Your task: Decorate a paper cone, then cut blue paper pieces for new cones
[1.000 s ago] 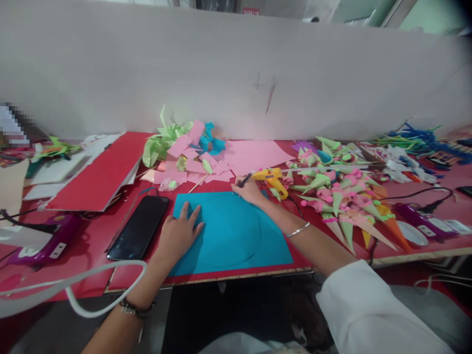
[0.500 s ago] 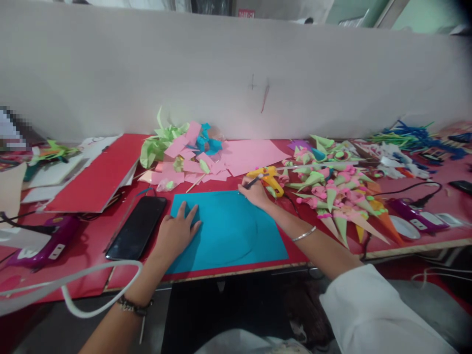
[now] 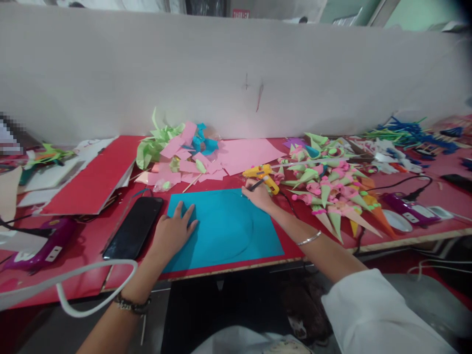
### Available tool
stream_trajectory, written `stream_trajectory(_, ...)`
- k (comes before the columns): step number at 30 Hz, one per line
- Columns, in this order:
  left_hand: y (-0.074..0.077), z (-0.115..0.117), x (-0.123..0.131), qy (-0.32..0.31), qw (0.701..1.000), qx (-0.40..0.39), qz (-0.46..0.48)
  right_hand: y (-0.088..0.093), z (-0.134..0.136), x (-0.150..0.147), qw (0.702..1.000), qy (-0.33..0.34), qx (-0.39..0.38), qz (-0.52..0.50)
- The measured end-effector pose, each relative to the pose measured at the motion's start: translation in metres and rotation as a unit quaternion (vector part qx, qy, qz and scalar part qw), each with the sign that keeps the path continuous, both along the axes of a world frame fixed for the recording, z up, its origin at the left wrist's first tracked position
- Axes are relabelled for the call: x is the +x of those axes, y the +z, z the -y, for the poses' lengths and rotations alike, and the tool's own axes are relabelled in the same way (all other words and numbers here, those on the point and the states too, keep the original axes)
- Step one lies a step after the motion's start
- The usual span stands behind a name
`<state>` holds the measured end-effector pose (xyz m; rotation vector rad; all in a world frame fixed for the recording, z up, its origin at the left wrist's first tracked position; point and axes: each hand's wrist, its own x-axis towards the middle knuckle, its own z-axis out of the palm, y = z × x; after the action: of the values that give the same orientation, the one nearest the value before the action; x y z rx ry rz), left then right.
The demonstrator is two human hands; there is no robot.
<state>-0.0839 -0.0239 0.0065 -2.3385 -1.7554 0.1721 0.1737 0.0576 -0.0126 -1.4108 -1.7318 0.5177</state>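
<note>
A blue sheet of paper (image 3: 224,228) lies flat on the red table (image 3: 92,255), a faint curved line drawn across it. My left hand (image 3: 173,231) rests on its left part, fingers spread and flat. My right hand (image 3: 260,194) is closed around a dark pen (image 3: 255,185) at the sheet's far right corner, tip on or near the paper. A yellow glue gun (image 3: 261,174) lies just beyond that hand.
A black phone (image 3: 134,227) lies left of the sheet. Pink and green paper scraps (image 3: 184,152) pile up behind. Paper cones (image 3: 332,191) spread on the right. Purple glue guns (image 3: 407,206) with cables, a red board (image 3: 92,177) and a white cable (image 3: 73,280) sit around.
My right hand with the pen has slid a little to the right along the sheet's far edge. My left hand stays flat on the paper. The view has shifted slightly.
</note>
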Motion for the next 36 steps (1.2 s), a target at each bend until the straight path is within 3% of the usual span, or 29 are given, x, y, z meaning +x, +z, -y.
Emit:
stream_trajectory(16, -0.002, -0.001, -0.001, -0.008, 0.999, 0.015, -0.035, -0.004, 0.016, 0.014, 0.999, 0.028, -0.014, -0.036)
stream_trajectory(26, -0.004, -0.001, -0.002, -0.022, 0.998, 0.041, -0.039, -0.001, 0.043, 0.021, 0.995, 0.061, -0.049, -0.062)
stream_trajectory(31, -0.002, -0.002, -0.003, -0.023, 0.998, 0.039, -0.039, 0.001, 0.057, 0.021, 0.990, 0.083, -0.079, -0.078)
stream_trajectory(36, -0.005, 0.002, -0.001, -0.018, 0.999, 0.029, -0.020, 0.013, 0.078, 0.024, 0.974, 0.143, -0.157, -0.082)
